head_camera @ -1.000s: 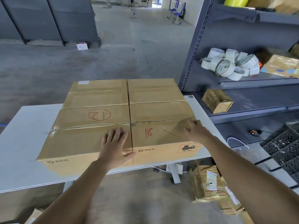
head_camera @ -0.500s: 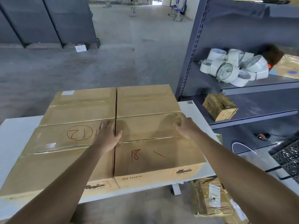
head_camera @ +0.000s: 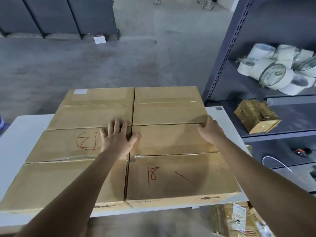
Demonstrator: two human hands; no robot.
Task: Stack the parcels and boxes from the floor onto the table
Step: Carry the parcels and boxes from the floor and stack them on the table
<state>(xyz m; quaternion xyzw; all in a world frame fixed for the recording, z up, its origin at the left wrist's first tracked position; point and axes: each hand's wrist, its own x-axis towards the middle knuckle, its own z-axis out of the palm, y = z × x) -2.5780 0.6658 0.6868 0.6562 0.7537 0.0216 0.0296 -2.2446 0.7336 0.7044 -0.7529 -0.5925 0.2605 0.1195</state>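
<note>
Two large cardboard boxes lie side by side on the white table (head_camera: 22,127). The left box (head_camera: 56,178) bears a circled red "21", the right box (head_camera: 179,178) a red "18". My left hand (head_camera: 118,137) rests flat with fingers spread on top, across the seam between the boxes. My right hand (head_camera: 210,132) curls over the right edge of the "18" box, near its middle tape line. On the floor below the table's right front corner lie tape-wrapped brown parcels (head_camera: 234,219).
A grey metal shelf rack (head_camera: 222,62) stands close at the right, holding several rolls of tape (head_camera: 277,72) and a small wrapped parcel (head_camera: 256,115). A white cable (head_camera: 277,161) lies on its lower shelf. Bare concrete floor stretches behind the table; dark cabinets (head_camera: 56,16) line the far left.
Both hands slid farther away over the box tops, from the near edge to the middle. The view came closer over the boxes.
</note>
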